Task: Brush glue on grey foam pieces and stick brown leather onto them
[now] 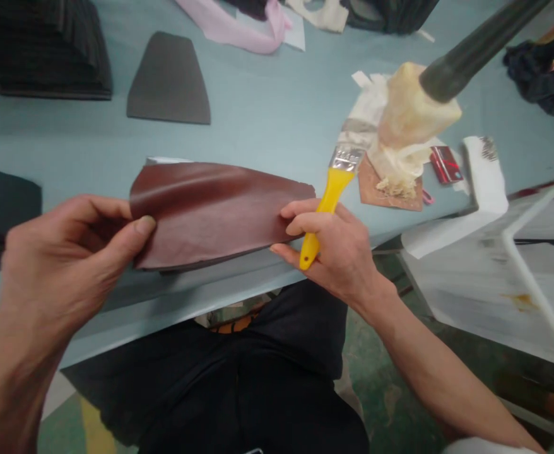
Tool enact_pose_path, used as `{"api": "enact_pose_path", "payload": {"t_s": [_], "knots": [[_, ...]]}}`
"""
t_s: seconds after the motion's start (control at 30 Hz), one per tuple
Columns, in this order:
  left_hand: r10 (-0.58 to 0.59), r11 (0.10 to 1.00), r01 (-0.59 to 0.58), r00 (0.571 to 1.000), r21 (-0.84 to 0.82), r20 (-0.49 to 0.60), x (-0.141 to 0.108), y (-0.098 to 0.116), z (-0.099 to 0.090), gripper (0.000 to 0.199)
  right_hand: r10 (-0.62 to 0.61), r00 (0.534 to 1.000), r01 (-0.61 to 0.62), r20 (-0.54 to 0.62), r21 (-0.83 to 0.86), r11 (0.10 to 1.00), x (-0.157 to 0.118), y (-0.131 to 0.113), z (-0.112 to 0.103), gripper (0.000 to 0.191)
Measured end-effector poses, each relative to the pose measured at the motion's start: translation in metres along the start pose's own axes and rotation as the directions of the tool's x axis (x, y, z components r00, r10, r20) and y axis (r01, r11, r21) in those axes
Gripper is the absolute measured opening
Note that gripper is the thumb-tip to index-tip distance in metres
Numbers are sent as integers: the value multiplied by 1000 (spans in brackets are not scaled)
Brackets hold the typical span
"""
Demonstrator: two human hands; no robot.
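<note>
A reddish-brown piece of leather (220, 214) stretches between my two hands just above the table's near edge, a slight ripple along its upper left. My left hand (69, 252) pinches its left end, thumb on top. At the opposite end, the fingertips of my right hand (338, 246) touch the leather. That same hand grips a paintbrush (334, 195) with a yellow handle, its pale bristles pointing up and away. A dark layer shows under the leather's lower edge; what it is I cannot tell.
A dark trapezoid panel (168, 79) lies beyond the leather, near a stack of dark panels (54, 50). Right of the brush stands a glue-crusted container (409, 113) with a thick dark handle. A red packet (445, 165) and a white metal frame (532, 277) are farther right.
</note>
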State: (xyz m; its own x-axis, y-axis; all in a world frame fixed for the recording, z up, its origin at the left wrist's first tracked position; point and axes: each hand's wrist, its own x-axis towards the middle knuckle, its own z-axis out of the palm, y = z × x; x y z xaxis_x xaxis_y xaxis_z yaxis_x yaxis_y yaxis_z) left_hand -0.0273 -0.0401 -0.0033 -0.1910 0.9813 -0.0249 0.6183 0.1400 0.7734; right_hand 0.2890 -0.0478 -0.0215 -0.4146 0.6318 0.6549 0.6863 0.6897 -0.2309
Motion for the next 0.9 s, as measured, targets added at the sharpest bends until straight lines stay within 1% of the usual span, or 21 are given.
{"api": "enact_pose_path", "payload": {"t_s": [0.1,0.2,0.3,0.4,0.43,0.47,0.5,0.53,0.57,0.6,0.63,0.67,0.7,0.73,0.77,0.8,0.83,0.87,0.9], "knots": [[6,999,-6,1000,-48,-5,-1,8,2,26,-25,1000,25,16,18,1000,-3,1,7,21],[-51,992,54,998,-117,28,0,14,4,28,-42,999,42,-10,6,999,-6,3,10,22],[-99,980,107,993,-167,59,2,12,5,30,-56,998,56,-19,5,998,-6,4,10,25],[-143,973,153,987,-171,70,4,7,3,33,-75,997,75,-13,4,997,-5,4,9,26],[-140,979,146,989,-141,48,3,5,1,34,-78,997,78,-13,4,997,-4,4,9,26],[-117,991,116,993,-73,-1,1,4,-2,37,-79,997,79,-15,6,997,-4,4,9,25],[-61,997,64,995,36,-72,-2,3,-4,40,-77,997,77,-19,8,997,-4,4,9,24],[33,985,-9,990,172,-136,-6,4,-7,42,-72,997,73,-23,13,997,-4,4,9,23],[159,948,-103,973,301,-168,-11,7,-8,41,-68,997,68,-24,18,998,-4,4,9,23],[289,895,-211,945,393,-151,-16,11,-9,37,-65,998,65,-26,23,998,-5,4,10,23],[412,835,-338,907,434,-88,-21,16,-8,30,-63,998,64,-25,27,998,-5,4,10,24],[517,778,-475,856,411,9,-25,23,-5,25,-64,998,64,-26,31,997,-6,5,10,25],[593,726,-595,795,345,124,-29,30,0,23,-65,997,66,-28,33,997,-6,5,10,25],[658,660,-702,712,266,245,-30,38,6,26,-65,997,66,-29,32,997,-6,5,10,25],[702,590,-782,620,200,350,-31,45,13,32,-66,997,67,-29,29,997,-6,5,10,24],[717,527,-831,548,180,431,-30,51,21,38,-66,997,67,-28,28,997,-6,5,10,23],[726,473,-864,494,175,479,-28,55,28,44,-68,997,68,-25,28,997,-5,5,9,22],[720,435,-880,467,190,513,-25,57,34,50,-69,997,70,-24,29,997,-5,5,9,20],[711,417,-883,466,217,527,-22,57,39,54,-70,997,71,-25,30,997,-5,5,9,19]]}}
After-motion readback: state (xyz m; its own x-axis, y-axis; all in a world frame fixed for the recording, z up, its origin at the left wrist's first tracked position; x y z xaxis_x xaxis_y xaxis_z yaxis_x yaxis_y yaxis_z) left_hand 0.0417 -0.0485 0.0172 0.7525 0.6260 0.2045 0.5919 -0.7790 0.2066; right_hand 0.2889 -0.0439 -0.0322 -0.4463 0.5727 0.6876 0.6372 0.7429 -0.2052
